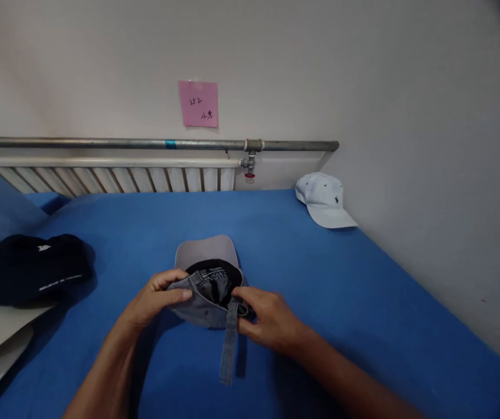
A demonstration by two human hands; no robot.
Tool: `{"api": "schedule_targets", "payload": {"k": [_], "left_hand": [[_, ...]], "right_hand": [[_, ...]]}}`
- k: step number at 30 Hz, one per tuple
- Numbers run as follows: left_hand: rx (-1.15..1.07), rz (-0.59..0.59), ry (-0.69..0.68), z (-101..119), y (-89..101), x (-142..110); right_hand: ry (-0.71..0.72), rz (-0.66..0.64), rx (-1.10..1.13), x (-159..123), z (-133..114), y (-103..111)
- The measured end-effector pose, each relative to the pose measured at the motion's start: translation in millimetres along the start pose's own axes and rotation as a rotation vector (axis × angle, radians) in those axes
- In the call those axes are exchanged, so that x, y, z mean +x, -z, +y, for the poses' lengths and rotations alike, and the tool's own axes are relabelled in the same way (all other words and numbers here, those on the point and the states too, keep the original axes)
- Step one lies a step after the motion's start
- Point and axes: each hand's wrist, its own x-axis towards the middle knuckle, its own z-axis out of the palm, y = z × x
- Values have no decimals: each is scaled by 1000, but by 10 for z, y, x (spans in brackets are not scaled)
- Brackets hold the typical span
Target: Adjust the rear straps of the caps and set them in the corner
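A grey baseball cap [201, 314] is upturned over the blue cloth, its brim pointing away from me and its dark inside facing up. My left hand [156, 299] pinches the cap's left rim between thumb and fingers. On the right side, my right hand [267, 317] grips the rim where the adjusting strap [229, 343] is fixed. The strap's loose end hangs down toward me. Some of the right fingers are hidden under the cap.
A white cap [322, 198] lies at the back right by the wall. Dark and pale caps [31, 270] are piled at the left. Behind the blue-covered surface [180, 215] stand a radiator [145, 177] and a metal pipe [114, 143]. A pink note [199, 105] hangs on the wall.
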Motion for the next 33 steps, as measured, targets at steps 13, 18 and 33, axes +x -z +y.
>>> {"api": "schedule_targets", "payload": {"k": [13, 18, 33], "left_hand": [[117, -71, -47, 33, -80, 1], [86, -80, -52, 39, -6, -47], [-137, -55, -164, 37, 178, -120]], "right_hand": [[608, 145, -176, -89, -342, 19], [365, 224, 332, -104, -296, 86], [266, 477, 660, -74, -403, 364]]}}
